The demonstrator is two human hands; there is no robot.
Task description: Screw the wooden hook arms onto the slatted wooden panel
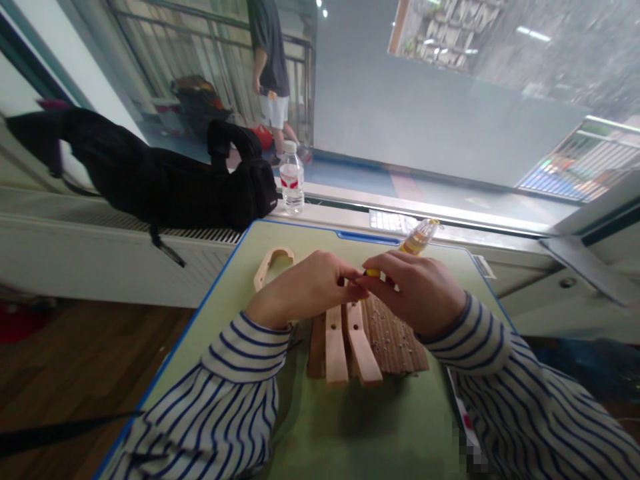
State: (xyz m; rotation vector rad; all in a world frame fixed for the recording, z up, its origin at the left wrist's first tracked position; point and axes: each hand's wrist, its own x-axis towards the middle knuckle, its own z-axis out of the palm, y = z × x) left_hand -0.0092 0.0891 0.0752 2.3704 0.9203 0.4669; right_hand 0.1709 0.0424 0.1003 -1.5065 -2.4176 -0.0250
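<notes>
My left hand (305,290) and my right hand (417,293) meet above a green table (360,427), fingers pinched together. My right hand grips a screwdriver with a clear yellow handle (419,237) that sticks up past the fingers toward the window. My left hand pinches something small at its tip that I cannot make out. Below the hands lie two pale wooden bars (347,343) with holes, resting on a ribbed brown wooden panel (395,340) scattered with small screws. A curved wooden piece (273,263) lies left of my left hand.
A water bottle (292,179) and a black bag (165,180) sit on the white window ledge behind the table. Another person (270,60) stands beyond the glass. Wooden floor lies left of the table's blue edge.
</notes>
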